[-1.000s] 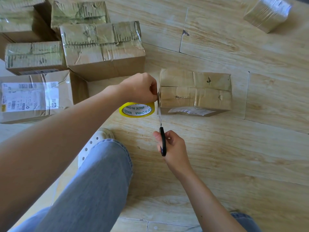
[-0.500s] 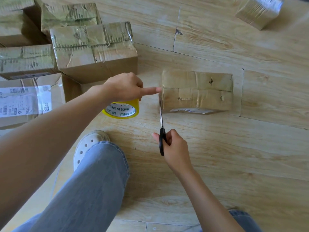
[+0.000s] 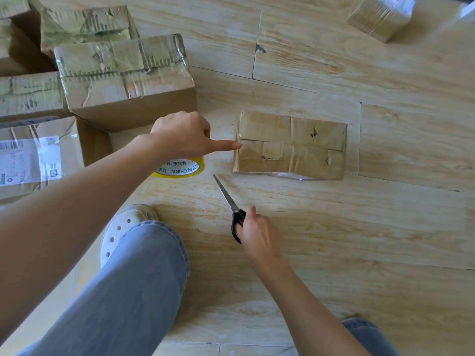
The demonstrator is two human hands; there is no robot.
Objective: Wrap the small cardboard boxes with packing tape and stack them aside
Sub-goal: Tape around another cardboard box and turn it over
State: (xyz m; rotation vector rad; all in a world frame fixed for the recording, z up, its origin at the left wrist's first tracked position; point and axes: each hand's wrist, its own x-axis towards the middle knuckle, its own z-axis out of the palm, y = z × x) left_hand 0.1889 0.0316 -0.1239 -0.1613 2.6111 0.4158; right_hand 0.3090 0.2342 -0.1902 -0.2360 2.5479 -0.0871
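- Lying across the whole view, the wood-pattern floor (image 3: pixel 334 227) carries a group of taped boxes (image 3: pixel 123 73) at upper left.
- The small cardboard box (image 3: pixel 290 145) rests flat at centre, apart from that group.
- Left hand (image 3: pixel 180 134): the arm reaches across, the grip is curled over the yellow tape roll (image 3: pixel 180 169), and the straight index fingertip touches the box's left end.
- Right hand (image 3: pixel 259 232): the grip is closed round the black handles of the scissors (image 3: pixel 230 204), with the blades together and pointing up-left.
- Change: half a second earlier the blades stood at the box's left edge. Now they are tilted and clear of it.
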